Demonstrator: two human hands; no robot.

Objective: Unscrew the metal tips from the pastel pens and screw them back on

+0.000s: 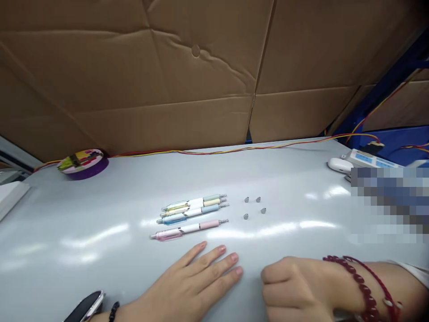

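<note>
My left hand [197,281] lies flat on the table, fingers spread and nothing under them that I can see. Just beyond its fingertips is a pink-and-white pen [191,229]. Farther back, close together, lie a blue-and-white pen [191,214], a yellow one [177,210] and a green one [197,201]. All point right, their narrow metal front ends bare. To their right several small grey metal cone tips stand apart, among them a near tip [246,216] and a right-hand tip [263,210]. My right hand [295,286] rests as a fist, nothing sticking out of it.
A round purple tin [87,167] sits at the back left. Red and yellow wires [201,153] run along the rear edge before a cardboard wall [167,89]. At the right are a white rounded case [340,165], a power strip [372,159] and a blurred-out patch.
</note>
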